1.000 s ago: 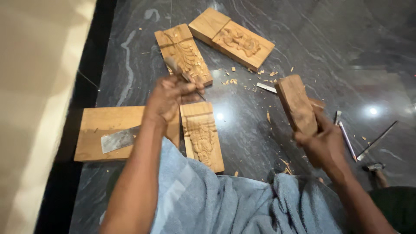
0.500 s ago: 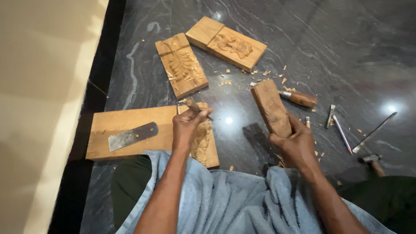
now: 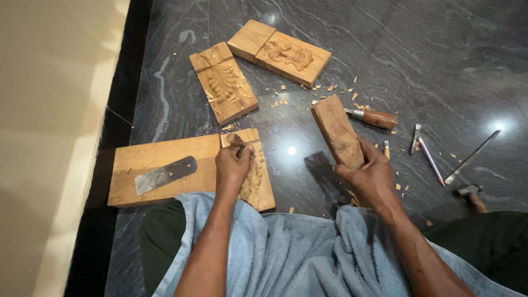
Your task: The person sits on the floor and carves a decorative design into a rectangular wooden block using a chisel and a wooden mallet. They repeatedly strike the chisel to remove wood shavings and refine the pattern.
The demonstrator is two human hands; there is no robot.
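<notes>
The left hand (image 3: 234, 164) has come down from the far carved panel (image 3: 224, 82), where it was a second ago, and now sits on the near panel (image 3: 254, 175) just in front of the towel (image 3: 286, 256), fingers curled tight round a chisel (image 3: 236, 140) whose dark butt pokes out above the fist. The right hand (image 3: 369, 175) has swung in from the right and holds a wooden block (image 3: 337, 132) upright, fingers clamped round its near end, the far end raised over the floor (image 3: 451, 66). Chisel set on the carving and block lifted beside it look like the start of a striking stroke, so work seems to have moved to the near panel. That panel lies touching the right edge of a plain board (image 3: 159, 165), which carries a flat blade (image 3: 165, 175). A third panel (image 3: 279, 52) lies farthest off, and loose tools (image 3: 429, 148) are scattered to the right among chips. The chisel's blade is hidden under the fist, so where its edge bites cannot be told. The near panel's relief is half covered by the hand and forearm, and a small hammer-like tool (image 3: 466, 190) at right is hard to make out.
</notes>
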